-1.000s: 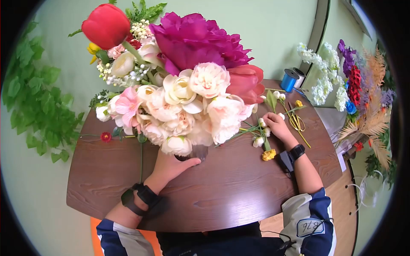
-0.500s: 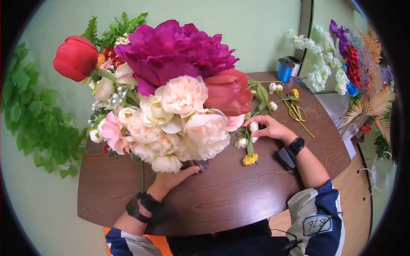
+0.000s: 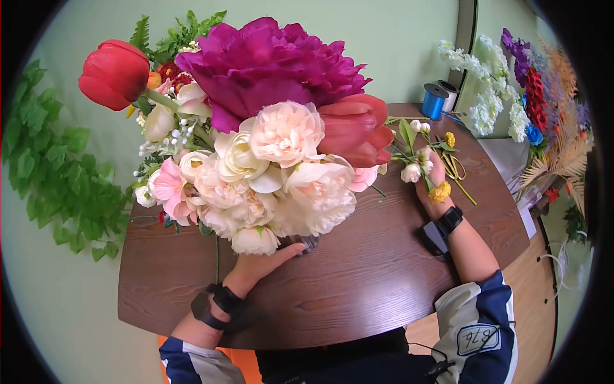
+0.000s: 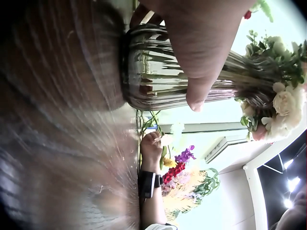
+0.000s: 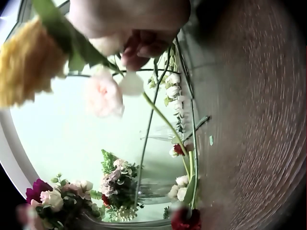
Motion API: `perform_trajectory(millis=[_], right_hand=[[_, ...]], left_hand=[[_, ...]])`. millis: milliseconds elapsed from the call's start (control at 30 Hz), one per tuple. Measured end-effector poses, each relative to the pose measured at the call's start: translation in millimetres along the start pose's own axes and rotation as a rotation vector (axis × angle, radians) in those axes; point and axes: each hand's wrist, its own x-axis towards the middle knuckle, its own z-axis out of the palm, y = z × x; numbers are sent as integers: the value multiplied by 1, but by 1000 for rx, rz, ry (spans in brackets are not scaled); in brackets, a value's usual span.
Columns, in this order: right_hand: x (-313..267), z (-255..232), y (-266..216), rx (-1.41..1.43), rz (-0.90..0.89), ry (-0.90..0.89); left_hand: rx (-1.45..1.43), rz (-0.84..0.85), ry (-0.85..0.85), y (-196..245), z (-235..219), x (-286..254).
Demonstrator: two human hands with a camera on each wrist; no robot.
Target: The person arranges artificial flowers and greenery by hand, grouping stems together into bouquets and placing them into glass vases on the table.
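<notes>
A ribbed glass vase (image 4: 153,76) stands on the table with a big bouquet of artificial flowers. The bouquet has a magenta peony (image 3: 275,70), red tulips and pale pink peonies (image 3: 288,134). My left hand (image 3: 263,264) grips the vase low down, thumb along its near side; the blooms hide its other fingers in the head view. To the right of the bouquet, my right hand (image 3: 436,179) pinches thin green stems (image 5: 151,100) with curled fingers. White rosebuds (image 3: 411,172) and a yellow flower (image 3: 439,192) hang at that hand.
Gold-handled scissors (image 3: 455,168) and loose stems lie beyond my right hand. Blue ribbon spools (image 3: 433,102) stand at the table's back right. More artificial flowers (image 3: 534,109) are at the far right, and leafy vines (image 3: 57,160) hang on the left wall.
My right hand has closed on the stems and moved right and back, bringing the rosebuds and yellow flower with it. The left hand keeps its hold on the vase. The head view has shifted.
</notes>
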Motion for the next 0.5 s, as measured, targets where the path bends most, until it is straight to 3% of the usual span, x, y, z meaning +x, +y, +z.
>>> perform_trajectory(millis=[67, 100, 133, 200, 233, 333, 433, 500], right_hand=[[-4, 11, 2, 79, -28, 165], [-2, 17, 7, 111, -29, 158], [-11, 16, 0, 105, 86, -114], [-24, 38, 8, -44, 43, -101], [-24, 42, 12, -132, 70, -221], [-27, 42, 13, -457, 332, -491], [-32, 50, 14, -488, 325, -452], [-32, 49, 13, -509, 347, -464]], left_hand=[[12, 5, 5, -7, 1, 1], [26, 9, 11, -9, 1, 1], [26, 5, 12, -9, 1, 1], [-8, 51, 51, -7, 2, 0], [-8, 47, 51, -9, 2, 0], [53, 71, 23, -13, 1, 0], [27, 21, -6, -10, 1, 1], [86, 102, 48, -12, 2, 1]])
